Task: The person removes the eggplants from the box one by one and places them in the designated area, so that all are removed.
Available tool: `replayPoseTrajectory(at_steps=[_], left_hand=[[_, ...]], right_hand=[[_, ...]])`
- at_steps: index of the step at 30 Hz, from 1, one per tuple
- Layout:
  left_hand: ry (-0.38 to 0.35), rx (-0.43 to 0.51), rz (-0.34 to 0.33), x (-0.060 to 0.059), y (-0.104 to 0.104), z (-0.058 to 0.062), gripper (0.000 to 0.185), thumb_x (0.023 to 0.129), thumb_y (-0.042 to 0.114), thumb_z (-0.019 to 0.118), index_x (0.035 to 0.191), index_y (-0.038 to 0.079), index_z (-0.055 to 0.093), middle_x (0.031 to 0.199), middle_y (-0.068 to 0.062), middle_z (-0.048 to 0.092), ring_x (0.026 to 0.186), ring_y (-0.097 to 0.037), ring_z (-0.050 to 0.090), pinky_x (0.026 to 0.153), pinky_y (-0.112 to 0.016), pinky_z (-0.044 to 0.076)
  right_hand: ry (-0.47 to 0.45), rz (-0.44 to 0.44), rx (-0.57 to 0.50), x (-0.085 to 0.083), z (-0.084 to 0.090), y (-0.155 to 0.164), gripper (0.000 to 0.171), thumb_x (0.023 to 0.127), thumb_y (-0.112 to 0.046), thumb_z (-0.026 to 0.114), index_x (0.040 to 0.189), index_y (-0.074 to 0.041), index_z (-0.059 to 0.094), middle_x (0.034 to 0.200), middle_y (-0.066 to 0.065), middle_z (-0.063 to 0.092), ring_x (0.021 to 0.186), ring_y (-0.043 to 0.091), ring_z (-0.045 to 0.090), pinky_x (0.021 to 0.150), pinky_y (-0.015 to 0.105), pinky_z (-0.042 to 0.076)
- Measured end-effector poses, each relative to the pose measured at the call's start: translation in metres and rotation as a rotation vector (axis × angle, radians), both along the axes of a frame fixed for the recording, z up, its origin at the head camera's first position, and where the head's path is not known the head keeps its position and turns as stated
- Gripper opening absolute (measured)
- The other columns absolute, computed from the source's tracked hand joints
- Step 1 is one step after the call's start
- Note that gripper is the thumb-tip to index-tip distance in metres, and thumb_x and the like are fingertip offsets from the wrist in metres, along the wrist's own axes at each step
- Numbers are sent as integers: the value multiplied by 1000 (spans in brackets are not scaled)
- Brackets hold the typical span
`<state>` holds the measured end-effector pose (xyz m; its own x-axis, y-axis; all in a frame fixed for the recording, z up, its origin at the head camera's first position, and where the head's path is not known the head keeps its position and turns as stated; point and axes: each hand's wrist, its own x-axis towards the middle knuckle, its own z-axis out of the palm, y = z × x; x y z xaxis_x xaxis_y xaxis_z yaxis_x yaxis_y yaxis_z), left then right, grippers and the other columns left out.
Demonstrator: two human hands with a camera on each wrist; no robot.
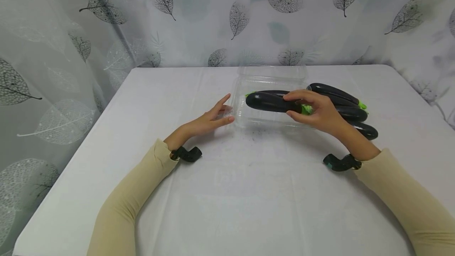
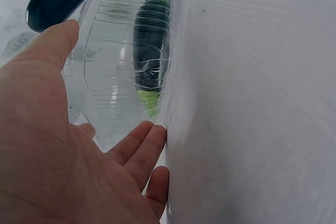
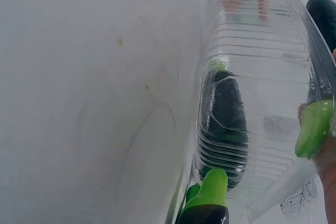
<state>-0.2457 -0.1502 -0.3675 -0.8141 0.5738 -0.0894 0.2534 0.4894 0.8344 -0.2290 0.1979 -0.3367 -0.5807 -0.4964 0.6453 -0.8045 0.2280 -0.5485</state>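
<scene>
Gripping an eggplant over the clear box, right hand curled around it, left hand flat-fingered against the box's side.

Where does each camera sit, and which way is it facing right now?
Head: worn high, facing forward and down at the table; both sleeved arms show, the left hand by the clear container, the right hand gripping an eggplant.
Left wrist: looks past the open palm at the container wall.
Right wrist: low along the table, fingertips only at the edge.
Shared: both wrist views see the eggplant inside the container.
</scene>
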Motion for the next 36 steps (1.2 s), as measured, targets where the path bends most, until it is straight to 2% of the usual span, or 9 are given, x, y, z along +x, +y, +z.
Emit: replayPoseTrajectory(at_steps=[11, 22, 31, 36], left_hand=[[-3, 9, -9, 0, -1, 1, 82, 100, 31, 54, 158, 27, -4, 155, -13, 30, 145, -27, 26, 116, -53, 20], [-6, 11, -15, -1, -2, -1, 83, 100, 34, 54, 158, 27, -5, 155, -13, 29, 145, -27, 25, 116, -52, 20], [-5, 10, -14, -1, -1, -1, 83, 100, 33, 55, 158, 27, -4, 155, -13, 29, 145, -27, 25, 116, -52, 20], [-14, 13, -13, -1, 0, 0, 83, 100, 33, 54, 158, 28, -5, 155, -14, 29, 145, -28, 25, 116, -52, 21]], right_hand=[[8, 41, -61, -1, 1, 3, 48, 65, 27, 70, 111, 11, 66, 114, 12, 67, 103, 12, 62, 83, 16, 50], [36, -17, -69, 1, 0, 10, 51, 62, 28, 71, 110, 11, 67, 113, 13, 67, 104, 10, 62, 85, 16, 50], [61, -56, -78, 3, 1, 21, 50, 62, 28, 70, 109, 13, 66, 114, 5, 67, 104, 10, 62, 86, 16, 49], [42, -68, -107, 2, 0, 28, 50, 60, 32, 67, 108, 17, 64, 114, 3, 67, 105, 10, 62, 86, 17, 49]])
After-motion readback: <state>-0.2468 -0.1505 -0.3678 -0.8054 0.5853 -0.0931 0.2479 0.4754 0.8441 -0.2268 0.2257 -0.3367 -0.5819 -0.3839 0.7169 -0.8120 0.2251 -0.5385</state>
